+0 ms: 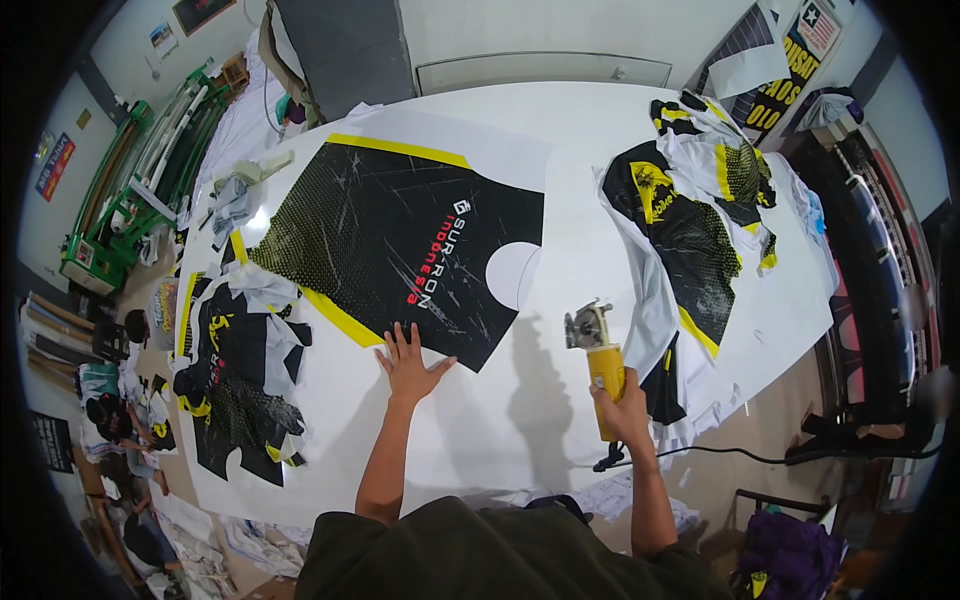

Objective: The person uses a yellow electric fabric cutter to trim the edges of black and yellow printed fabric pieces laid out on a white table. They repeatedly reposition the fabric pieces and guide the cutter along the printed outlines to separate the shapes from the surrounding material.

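A black jersey panel [390, 230] with yellow edges and printed lettering is spread flat on the white table, with a rounded neck cut-out at its right end. My left hand [408, 368] lies with fingers spread, its fingertips on the panel's near edge. In my right hand [624, 412] is a yellow handheld electric fabric cutter [606, 378], gripped round its body. The cutter's metal head [586, 326] points away from me, to the right of the panel and apart from it. A black cord trails from its rear end off to the right.
Cut black and yellow fabric pieces [690, 250] with white scraps lie heaped on the table's right side. More cut pieces [240, 370] pile up at the left. A green machine [110, 240] stands beyond the table's left edge. Other people [110, 415] sit low at the far left.
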The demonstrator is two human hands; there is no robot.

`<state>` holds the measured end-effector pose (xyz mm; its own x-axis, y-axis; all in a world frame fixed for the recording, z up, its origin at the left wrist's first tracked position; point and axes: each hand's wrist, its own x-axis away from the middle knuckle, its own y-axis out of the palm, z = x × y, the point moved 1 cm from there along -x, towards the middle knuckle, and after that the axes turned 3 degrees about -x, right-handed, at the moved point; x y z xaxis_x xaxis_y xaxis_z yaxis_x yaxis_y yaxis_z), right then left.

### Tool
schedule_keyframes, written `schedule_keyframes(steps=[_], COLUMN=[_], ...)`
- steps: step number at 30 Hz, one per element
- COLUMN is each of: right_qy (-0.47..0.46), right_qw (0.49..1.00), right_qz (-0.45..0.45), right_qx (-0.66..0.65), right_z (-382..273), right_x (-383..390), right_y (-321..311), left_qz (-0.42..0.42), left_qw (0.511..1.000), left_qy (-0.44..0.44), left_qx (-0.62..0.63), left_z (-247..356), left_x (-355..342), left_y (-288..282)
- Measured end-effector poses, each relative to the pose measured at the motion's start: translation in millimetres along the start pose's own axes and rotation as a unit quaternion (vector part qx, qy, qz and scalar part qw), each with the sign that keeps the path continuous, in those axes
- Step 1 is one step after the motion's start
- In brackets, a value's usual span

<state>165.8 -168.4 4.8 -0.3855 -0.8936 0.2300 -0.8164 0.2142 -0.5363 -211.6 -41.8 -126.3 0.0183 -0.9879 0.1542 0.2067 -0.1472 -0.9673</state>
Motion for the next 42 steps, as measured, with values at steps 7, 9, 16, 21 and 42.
schedule_keyframes(steps=[7, 9, 16, 21, 42], right_qy=[-0.01, -0.02, -0.052, -0.084, -0.175], right_qw=[0.996, 0.992, 0.97, 0.946, 0.916], right_qz=[-0.063, -0.06, -0.151, -0.174, -0.226], right_qx=[0.067, 0.105, 0.182, 0.262, 0.28], right_z=[15, 27, 50, 34, 5], right_x=[25, 37, 58, 56, 35], right_y=[11, 13, 29, 36, 88], left_qz=[-0.039, -0.073, 0.066, -0.068, -0.089], left_qw=[0.999, 0.997, 0.991, 0.998, 0.994], left_qy=[0.008, 0.006, 0.008, -0.008, -0.047], left_qx=[0.013, -0.013, 0.112, 0.007, 0.048], left_z=[-44, -77, -135, -93, -143], left_x=[40, 67, 96, 115, 158], left_y=[-14, -29, -7, -2, -11])
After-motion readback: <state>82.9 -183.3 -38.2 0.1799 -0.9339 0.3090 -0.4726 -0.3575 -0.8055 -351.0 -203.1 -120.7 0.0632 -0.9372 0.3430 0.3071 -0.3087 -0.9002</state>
